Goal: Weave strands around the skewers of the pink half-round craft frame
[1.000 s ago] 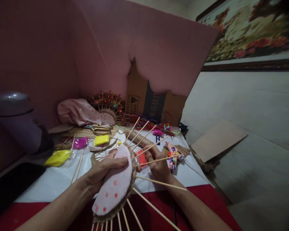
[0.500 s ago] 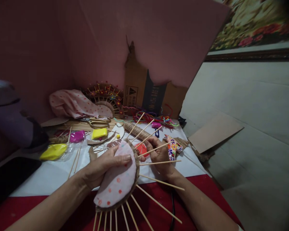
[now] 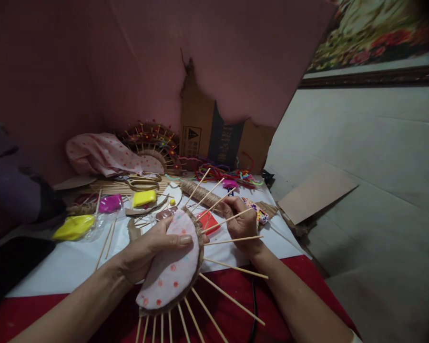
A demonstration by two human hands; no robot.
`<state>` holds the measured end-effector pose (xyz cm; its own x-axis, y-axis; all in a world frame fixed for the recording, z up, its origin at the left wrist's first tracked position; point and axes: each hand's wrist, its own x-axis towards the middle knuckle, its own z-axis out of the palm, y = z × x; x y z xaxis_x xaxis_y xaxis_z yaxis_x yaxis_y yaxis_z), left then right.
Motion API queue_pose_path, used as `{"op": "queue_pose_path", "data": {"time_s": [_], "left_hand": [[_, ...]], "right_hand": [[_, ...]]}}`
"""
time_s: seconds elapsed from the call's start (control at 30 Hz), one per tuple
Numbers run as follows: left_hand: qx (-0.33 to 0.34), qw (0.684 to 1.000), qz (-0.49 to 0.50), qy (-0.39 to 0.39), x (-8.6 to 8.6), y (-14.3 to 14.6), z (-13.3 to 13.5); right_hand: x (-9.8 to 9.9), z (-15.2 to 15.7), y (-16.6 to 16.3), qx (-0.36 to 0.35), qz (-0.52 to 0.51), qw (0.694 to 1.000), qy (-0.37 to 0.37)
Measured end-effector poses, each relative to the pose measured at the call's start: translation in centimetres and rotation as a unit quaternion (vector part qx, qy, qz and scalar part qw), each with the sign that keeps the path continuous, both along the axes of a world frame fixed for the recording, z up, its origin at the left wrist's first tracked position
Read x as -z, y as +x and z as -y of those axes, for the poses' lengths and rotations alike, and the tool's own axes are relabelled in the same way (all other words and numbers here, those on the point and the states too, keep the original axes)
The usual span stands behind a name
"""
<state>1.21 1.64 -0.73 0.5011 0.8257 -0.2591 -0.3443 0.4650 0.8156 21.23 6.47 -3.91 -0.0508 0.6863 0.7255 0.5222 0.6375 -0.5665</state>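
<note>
backdrop: pink board stood behind the table, torn cardboard box against it
table: white sheet over red cloth, craft clutter on it
fan piece: half-round pink dotted fabric pad with skewers radiating out, held up over the table's near edge
left hand: fingers closed on the pad, thumb flat on its face
right hand: fingers curled among the upper skewers, exact grip unclear
small stuff: yellow clay, scissors lay behind

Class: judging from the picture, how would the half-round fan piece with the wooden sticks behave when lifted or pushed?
The fan piece is probably light: the left hand alone holds it. Its thin sticks look stiff but snappable. The flat shape seems unlikely to roll.
</note>
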Motion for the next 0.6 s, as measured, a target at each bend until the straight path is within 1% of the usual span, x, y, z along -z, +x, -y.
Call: {"op": "queue_pose_path", "data": {"time_s": [0.13, 0.27, 0.37, 0.47, 0.53, 0.6], "left_hand": [[0.012, 1.000, -0.018, -0.002, 0.1, -0.2, 0.0], [0.012, 0.999, -0.029, 0.009, -0.1, -0.2, 0.1], [0.002, 0.999, -0.040, -0.004, 0.0, -0.2, 0.1], [0.001, 0.999, -0.044, -0.019, 0.2, -0.2, 0.1], [0.019, 0.999, -0.032, -0.020, 0.3, -0.2, 0.2], [0.045, 0.999, -0.014, -0.020, 0.1, -0.2, 0.3]], "right_hand": [[-0.4, -0.3, 0.8, 0.050, 0.041, 0.995, 0.080], [-0.7, -0.6, 1.6, 0.102, 0.017, 0.984, 0.146], [-0.9, -0.7, 2.0, 0.096, -0.009, 0.979, 0.178], [-1.1, -0.9, 2.3, 0.085, -0.035, 0.980, 0.176], [-1.0, -1.2, 2.4, 0.084, -0.053, 0.985, 0.144], [-0.9, -1.6, 2.4, 0.077, -0.074, 0.990, 0.092]]}}
